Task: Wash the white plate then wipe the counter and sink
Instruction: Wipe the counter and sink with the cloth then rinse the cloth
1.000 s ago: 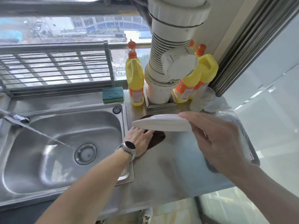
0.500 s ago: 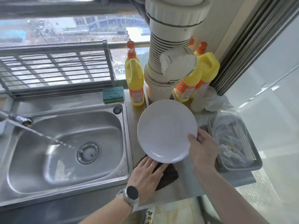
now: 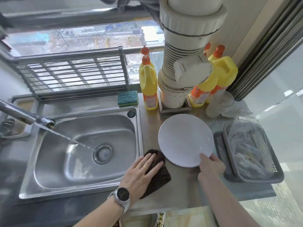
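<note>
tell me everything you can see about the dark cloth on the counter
The dark cloth is a brown, nearly black rag with a ribbed, towel-like texture. It lies flat and slightly bunched on the steel counter, just right of the sink's rim and beside the white plate's near-left edge. The left hand presses on it with straight, spread fingers, covering its left part; its far end and near-right corner show. Whether it is wet cannot be told.
</note>
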Motion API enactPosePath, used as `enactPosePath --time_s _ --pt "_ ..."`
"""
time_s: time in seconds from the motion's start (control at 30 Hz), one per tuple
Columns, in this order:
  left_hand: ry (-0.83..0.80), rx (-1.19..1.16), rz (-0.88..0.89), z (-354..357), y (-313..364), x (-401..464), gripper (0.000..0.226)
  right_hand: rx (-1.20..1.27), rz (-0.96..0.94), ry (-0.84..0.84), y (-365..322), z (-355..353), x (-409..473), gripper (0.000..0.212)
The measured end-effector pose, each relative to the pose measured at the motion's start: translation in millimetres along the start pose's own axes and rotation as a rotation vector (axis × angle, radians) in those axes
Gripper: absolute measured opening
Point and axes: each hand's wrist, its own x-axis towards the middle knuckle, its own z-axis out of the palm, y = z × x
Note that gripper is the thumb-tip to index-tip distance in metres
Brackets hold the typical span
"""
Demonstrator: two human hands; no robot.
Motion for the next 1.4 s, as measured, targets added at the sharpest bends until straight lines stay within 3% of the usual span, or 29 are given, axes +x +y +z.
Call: enactPosePath --time_s 0.1,0.23,0.33,0.43,0.5,0.6,0.77,1.0,1.1,1.17,1.23,1.3,1.4 --pt "0.050 -0.043 -0.101 -2.4 -16.3 9.6 0.069 -0.263 -0.144 0.020 -6.2 -6.1 -8.0 0.027" --pt "0.110 -0.094 -0.189 -7.1 -37.6 36.6 0.057 -0.477 -0.356 0.050 2.2 -8.2 -24.4 0.052" --pt "0.135 -0.172 -0.279 -8.0 -56.3 65.5 0.051 -0.496 -0.748 -0.203 22.9 7.6 -55.8 0.036" --pt "0.137 -0.213 -0.332 -14.9 -77.7 91.1 0.049 -0.513 -0.955 -0.538 32.6 44.3 -81.2 0.032" --pt "0.095 -0.224 -0.330 -20.1 -91.9 104.9 0.050 -0.539 -1.021 -0.649 29.6 75.0 -87.5 0.041" --pt "0.076 -0.277 -0.251 -21.9 -98.9 104.7 0.051 -0.558 -0.973 -0.689 19.8 104.8 -90.1 0.049" --pt "0.071 -0.351 -0.080 5.8 -73.2 39.8 0.072 -0.675 -1.040 -0.770 50.9 88.4 -95.3 0.052" --pt "-0.005 -0.561 -0.008 17.9 -32.9 -42.1 0.076 -0.766 -1.145 -0.631 127.0 35.6 -138.2 0.048" --pt "-0.057 -0.860 0.015 -2.3 -47.4 -68.6 0.062 -0.695 -1.116 -0.588 142.9 30.8 -157.1 0.047" --pt "-0.088 -1.149 -0.067 -11.0 -69.6 -87.7 0.055 -0.736 -1.172 -0.529 154.1 36.6 -165.7 0.057" --pt "-0.046 -1.272 -0.214 -10.8 -95.9 -109.8 0.049 -0.823 -1.200 -0.430 165.6 45.7 -172.9 0.062" --pt "0.085 -1.204 -0.371 -7.7 -120.3 -133.7 0.043 -0.895 -1.188 -0.365 178.9 52.2 -184.9 0.064" --pt "0.279 -1.019 -0.568 0.9 -152.9 -168.7 0.038 -0.936 -1.289 -0.409 203.8 64.8 -219.2 0.064"
